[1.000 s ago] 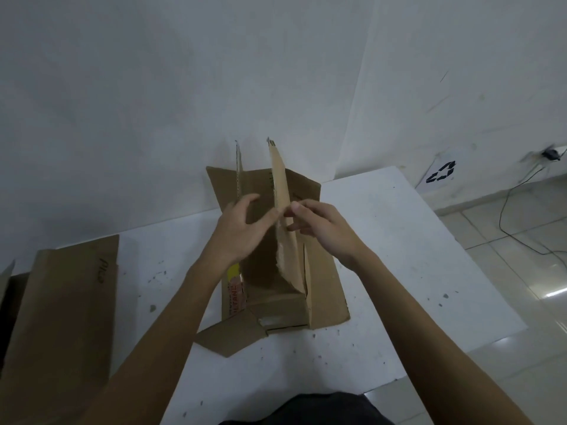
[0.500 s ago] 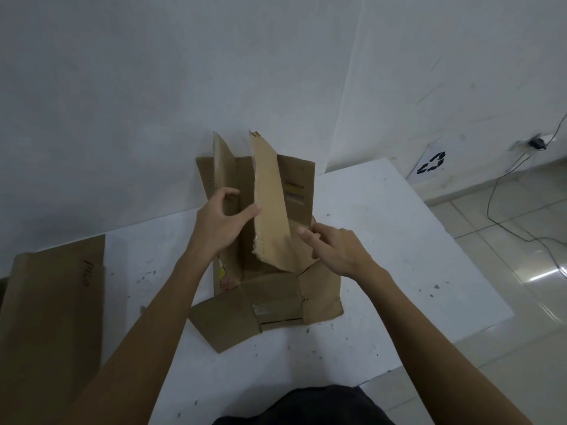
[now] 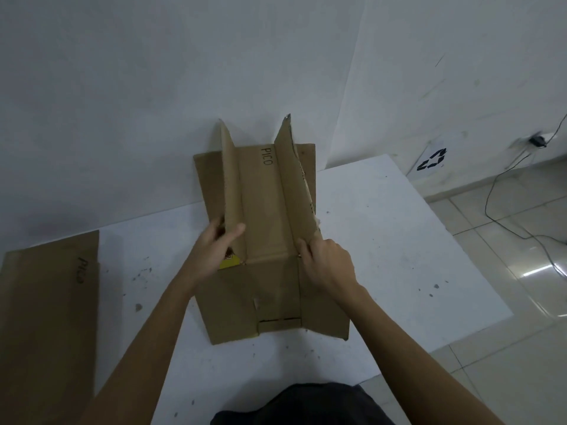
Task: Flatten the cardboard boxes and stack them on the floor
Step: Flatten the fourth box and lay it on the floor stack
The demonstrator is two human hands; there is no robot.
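The cardboard box, opened out, lies on the white table with its long axis running from the person toward the wall; its far end touches or nearly touches the wall. The base panel lies flat, marked "PICO" near the far end. Two side panels stand up from the base, one on each side, both leaning slightly outward. The near flaps lie flat on the table.

The left hand grips the near end of the left upright panel, thumb on the inner face, fingers curled behind it and hidden. The right hand pinches the near end of the right upright panel; its fingertips are hidden behind the cardboard. The right panel's top edge looks torn; detail is hard to make out.

A yellow patch shows under the left hand, mostly covered. Left of the box, a flattened cardboard sheet, also marked "PICO", lies on the table and is cut off by the frame edge. Right of the box, beyond the table, a recycling symbol sits on the wall and a black cable trails over the tiled floor
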